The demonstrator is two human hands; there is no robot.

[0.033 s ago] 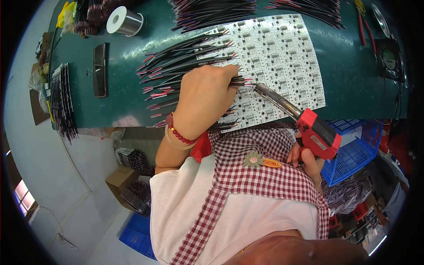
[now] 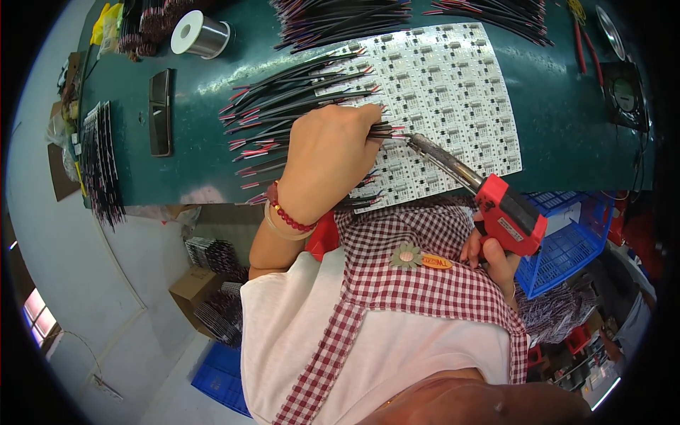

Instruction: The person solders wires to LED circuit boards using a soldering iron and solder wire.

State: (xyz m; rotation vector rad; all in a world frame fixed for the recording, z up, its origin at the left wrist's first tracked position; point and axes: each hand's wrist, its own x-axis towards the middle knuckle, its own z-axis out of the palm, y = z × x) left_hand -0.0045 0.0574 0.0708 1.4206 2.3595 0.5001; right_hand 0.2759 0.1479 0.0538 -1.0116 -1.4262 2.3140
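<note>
My left hand (image 2: 327,157) is closed over the white panel of circuit boards (image 2: 460,92), pinching a black-sleeved cable (image 2: 387,132) whose red and white wire ends point right. My right hand (image 2: 496,258) is wrapped around the handle of a red-and-black soldering gun (image 2: 511,216). Its dark metal tip rests at the wire ends, on or just above the panel; I cannot tell which. Rows of similar black cables (image 2: 283,91) lie along the panel's left side, their right ends over the boards. Part of these cables is hidden under my left hand.
On the green table (image 2: 559,106), a spool of solder wire (image 2: 202,34) stands at the back left near a dark flat case (image 2: 161,113). Cable bundles (image 2: 340,21) lie along the back. Red-handled pliers (image 2: 588,53) are at the far right. Blue crates (image 2: 567,248) sit below the table.
</note>
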